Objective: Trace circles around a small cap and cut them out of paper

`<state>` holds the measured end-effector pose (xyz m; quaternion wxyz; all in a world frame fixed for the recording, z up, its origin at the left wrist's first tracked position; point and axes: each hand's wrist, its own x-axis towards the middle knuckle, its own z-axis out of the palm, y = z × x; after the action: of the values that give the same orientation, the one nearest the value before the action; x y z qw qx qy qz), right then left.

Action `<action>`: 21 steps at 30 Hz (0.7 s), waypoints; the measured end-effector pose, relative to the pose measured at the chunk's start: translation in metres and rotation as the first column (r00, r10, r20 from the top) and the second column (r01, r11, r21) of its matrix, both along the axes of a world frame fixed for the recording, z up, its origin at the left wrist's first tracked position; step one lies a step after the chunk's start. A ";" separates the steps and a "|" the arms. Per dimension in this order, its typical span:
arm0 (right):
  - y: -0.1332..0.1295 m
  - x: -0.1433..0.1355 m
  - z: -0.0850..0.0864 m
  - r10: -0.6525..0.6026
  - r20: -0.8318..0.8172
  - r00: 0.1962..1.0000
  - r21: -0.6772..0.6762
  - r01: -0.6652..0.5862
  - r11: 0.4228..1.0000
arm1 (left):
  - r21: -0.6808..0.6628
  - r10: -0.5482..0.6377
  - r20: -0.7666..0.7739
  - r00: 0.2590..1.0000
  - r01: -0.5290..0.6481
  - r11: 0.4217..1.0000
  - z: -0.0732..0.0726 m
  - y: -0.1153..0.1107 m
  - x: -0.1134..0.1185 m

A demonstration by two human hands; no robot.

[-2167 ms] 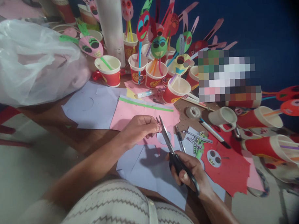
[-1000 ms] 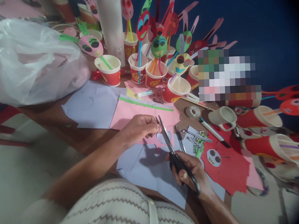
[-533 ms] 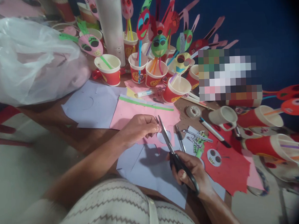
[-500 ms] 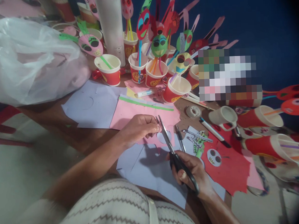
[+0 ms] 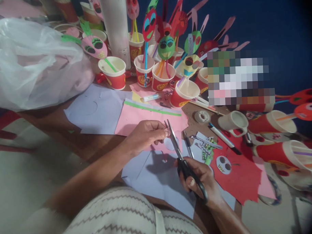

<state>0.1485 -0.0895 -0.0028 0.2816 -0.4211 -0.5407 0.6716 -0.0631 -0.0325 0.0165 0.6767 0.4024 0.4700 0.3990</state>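
My right hand (image 5: 197, 180) is closed round the black handles of a pair of scissors (image 5: 179, 153). Their blades point up and away, parted slightly at the tips. Beside the blades, my left hand (image 5: 148, 136) pinches a tiny piece, perhaps pink paper, between thumb and finger; most of it is hidden. Below both hands lies a lilac paper sheet (image 5: 158, 178) with their shadow on it. Just past my fingertips, a pale oval cutout (image 5: 171, 143) rests on a pink sheet (image 5: 146, 119) that has a green strip along its far edge.
Red and white paper cups (image 5: 115, 77) holding straws and paper faces crowd the back. A white plastic bag (image 5: 36, 63) bulges at left. On the right are a mug (image 5: 233, 123), a roll of tape (image 5: 202, 116), a marker (image 5: 224, 138), a pen (image 5: 188, 145) and red paper (image 5: 240, 182).
My left hand has shifted very slightly to the right, along with the scissor tips. The blades look a little further apart; everything else stays in place.
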 end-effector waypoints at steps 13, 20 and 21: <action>-0.001 -0.001 0.004 0.071 -0.056 0.996 -0.024 -0.073 0.997 | -0.057 -0.039 -0.002 0.999 0.039 0.998 0.003 -0.001 -0.003; 0.000 0.000 0.004 0.070 -0.044 0.997 -0.016 -0.070 0.997 | -0.046 -0.047 -0.012 0.999 0.047 0.998 0.001 0.000 -0.004; -0.001 0.000 0.004 0.067 -0.040 0.997 -0.015 -0.068 0.998 | -0.046 -0.048 -0.019 0.999 0.047 0.998 0.002 0.000 -0.004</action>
<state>0.1484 -0.0900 0.0014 0.2658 -0.3914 -0.5434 0.6934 -0.0672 -0.0328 0.0182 0.6902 0.4018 0.4763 0.3678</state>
